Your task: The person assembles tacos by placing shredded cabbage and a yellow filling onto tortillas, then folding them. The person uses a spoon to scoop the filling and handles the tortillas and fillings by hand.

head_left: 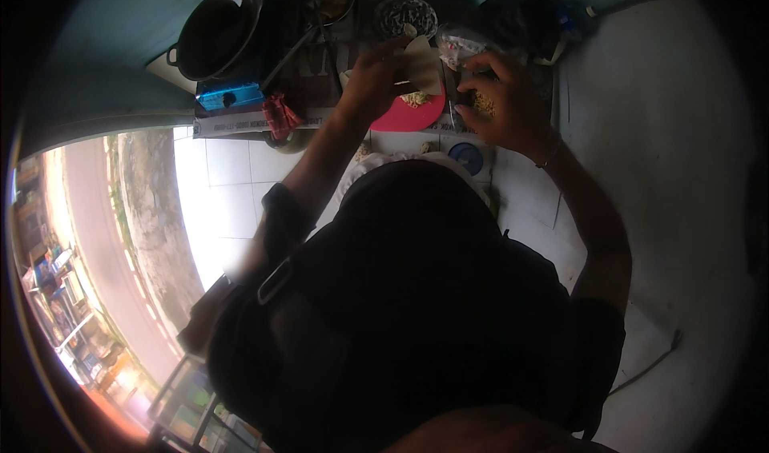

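Note:
My left hand (pixel 372 83) is closed on a thin, pale, flat sheet (pixel 423 67), held tilted by its edge; I cannot tell whether it is paper or a food wrapper. Under it, a pink-red plate or board (pixel 398 119) carries a small heap of pale, crumbly food (pixel 416 99). My right hand (pixel 513 108) hovers to the right of the sheet, apart from it. Its fingers are bent and spread, with nothing visible between them. Partly hidden behind that hand are golden-brown bits (pixel 484 103).
A large dark wok (pixel 218 32) stands at the far left, beside a pan of food (pixel 332 0) with a long utensil. A patterned bowl (pixel 406 16), plastic bags (pixel 465 44), a blue packet (pixel 230 96) and a red cloth (pixel 280 116) lie around. A blue lid (pixel 465 159) is below.

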Available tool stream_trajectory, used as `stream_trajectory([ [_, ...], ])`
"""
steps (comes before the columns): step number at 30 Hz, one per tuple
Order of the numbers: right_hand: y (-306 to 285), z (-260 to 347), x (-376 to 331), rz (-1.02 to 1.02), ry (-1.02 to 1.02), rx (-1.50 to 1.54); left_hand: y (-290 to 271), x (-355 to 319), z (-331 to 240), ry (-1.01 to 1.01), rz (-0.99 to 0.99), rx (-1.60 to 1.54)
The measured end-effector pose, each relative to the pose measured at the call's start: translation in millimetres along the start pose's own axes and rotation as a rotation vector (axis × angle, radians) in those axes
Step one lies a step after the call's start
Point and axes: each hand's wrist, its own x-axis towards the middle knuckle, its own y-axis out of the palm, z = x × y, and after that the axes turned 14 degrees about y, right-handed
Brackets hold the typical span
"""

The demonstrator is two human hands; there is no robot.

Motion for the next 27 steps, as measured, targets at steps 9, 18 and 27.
stream_trajectory([
  [9, 19, -6, 9, -0.110, 0.066, 0.449, 33, -23, -29, 0.079, 0.267, 0.265],
  [18, 37, -1, 14, -0.188, -0.003, 0.451, 34, -28, -42, -0.176, -0.024, -0.177],
  [27, 42, 7, 15, -0.132, 0.092, 0.667, 31, -29, -40, -0.060, 0.046, -0.002],
])
